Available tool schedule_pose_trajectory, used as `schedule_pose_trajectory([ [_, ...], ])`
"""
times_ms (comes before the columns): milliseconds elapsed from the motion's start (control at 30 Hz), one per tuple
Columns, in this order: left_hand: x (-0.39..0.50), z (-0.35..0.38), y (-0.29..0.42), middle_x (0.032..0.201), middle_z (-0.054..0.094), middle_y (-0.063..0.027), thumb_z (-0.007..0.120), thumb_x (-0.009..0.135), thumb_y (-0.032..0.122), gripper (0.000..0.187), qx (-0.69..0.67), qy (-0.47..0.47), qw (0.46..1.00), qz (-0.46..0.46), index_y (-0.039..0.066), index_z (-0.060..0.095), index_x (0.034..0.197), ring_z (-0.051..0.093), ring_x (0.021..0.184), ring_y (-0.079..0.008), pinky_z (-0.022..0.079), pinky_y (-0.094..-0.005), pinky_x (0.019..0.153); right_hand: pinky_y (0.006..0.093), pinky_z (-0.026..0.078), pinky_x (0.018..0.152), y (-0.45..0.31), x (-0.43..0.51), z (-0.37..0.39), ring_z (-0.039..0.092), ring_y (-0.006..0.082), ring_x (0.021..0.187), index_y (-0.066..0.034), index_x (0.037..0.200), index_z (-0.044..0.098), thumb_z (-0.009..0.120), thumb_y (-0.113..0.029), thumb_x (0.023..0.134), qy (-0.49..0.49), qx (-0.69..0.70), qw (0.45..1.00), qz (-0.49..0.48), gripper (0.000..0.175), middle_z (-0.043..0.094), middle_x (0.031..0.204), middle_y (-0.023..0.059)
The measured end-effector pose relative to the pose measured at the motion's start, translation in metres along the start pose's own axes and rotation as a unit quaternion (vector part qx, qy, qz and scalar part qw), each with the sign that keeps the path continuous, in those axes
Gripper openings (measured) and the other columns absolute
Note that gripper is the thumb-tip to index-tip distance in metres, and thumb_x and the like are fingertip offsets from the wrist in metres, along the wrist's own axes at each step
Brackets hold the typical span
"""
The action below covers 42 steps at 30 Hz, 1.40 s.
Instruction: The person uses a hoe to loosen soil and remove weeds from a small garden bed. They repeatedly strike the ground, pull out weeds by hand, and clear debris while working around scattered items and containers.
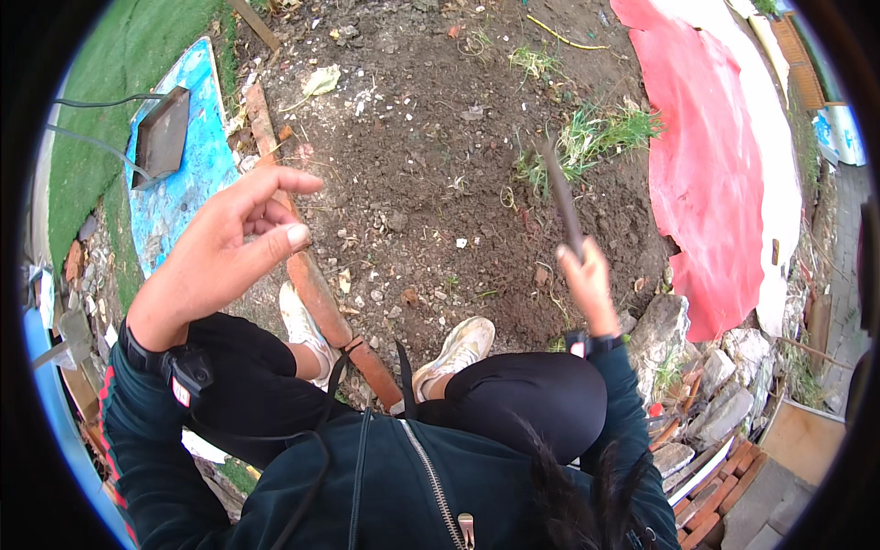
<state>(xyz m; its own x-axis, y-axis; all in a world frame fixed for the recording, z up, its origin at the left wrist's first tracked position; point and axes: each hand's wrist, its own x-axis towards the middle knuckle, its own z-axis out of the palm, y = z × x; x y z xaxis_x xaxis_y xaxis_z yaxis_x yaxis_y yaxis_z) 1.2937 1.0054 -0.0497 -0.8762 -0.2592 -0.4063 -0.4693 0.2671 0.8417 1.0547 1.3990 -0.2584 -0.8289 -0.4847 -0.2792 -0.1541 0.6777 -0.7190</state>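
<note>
My right hand [588, 278] grips a slim dark tool [564, 199], probably by its handle; its far end is blurred beside a green grass clump [605, 137] growing in the brown soil [426, 179]. Whether that end touches the grass, I cannot tell. My left hand [234, 237] is raised over the row of bricks [316, 295] at the left, fingers curled loosely, thumb and forefinger apart, holding nothing. A smaller grass tuft [535, 62] stands farther off.
A metal dustpan [161, 141] rests on a blue board [196, 199] at the left, beside green artificial turf [103, 172]. Red sheeting [715, 185] lies along the right. Broken concrete [660, 330] and stacked bricks [718, 491] are at lower right. My shoes [460, 350] straddle the brick row.
</note>
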Motion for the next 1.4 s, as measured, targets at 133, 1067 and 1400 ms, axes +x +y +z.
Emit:
schedule_pose_trajectory([
  [133,0.010,0.006,0.003,0.091,0.056,0.0005,0.065,0.095,0.013,0.039,0.026,0.020,0.999,-0.004,0.005,0.058,0.133,0.053,0.081,-0.0066,0.046,-0.0241,0.074,0.0267,0.040,0.050,-0.116,0.075,-0.080,0.050,0.0084,0.057,-0.0053,0.093,0.058,0.071,-0.025,0.095,0.143,0.079,0.957,-0.238,0.024,0.053,0.069,-0.0008],
  [1067,0.006,-0.006,-0.006,0.106,0.059,-0.0042,0.065,0.092,0.012,0.039,0.023,0.020,1.000,-0.007,0.002,0.060,0.130,0.060,0.090,-0.0103,0.050,-0.0265,0.079,0.0464,0.054,0.074,0.111,0.017,0.064,0.069,0.0375,0.082,0.0037,0.103,0.053,0.065,-0.025,0.093,-0.053,-0.006,0.981,0.188,0.032,0.066,0.085,0.0226],
  [1400,0.003,-0.014,-0.010,0.105,0.059,-0.0023,0.064,0.095,0.013,0.042,-0.025,0.005,0.999,-0.034,0.003,0.055,0.135,0.057,0.096,-0.0089,0.049,-0.0264,0.084,0.0338,0.045,0.058,0.039,-0.014,0.014,0.052,0.0136,0.064,0.0008,0.102,0.056,0.062,-0.023,0.099,0.155,0.082,0.977,0.122,0.025,0.054,0.074,0.0040],
])
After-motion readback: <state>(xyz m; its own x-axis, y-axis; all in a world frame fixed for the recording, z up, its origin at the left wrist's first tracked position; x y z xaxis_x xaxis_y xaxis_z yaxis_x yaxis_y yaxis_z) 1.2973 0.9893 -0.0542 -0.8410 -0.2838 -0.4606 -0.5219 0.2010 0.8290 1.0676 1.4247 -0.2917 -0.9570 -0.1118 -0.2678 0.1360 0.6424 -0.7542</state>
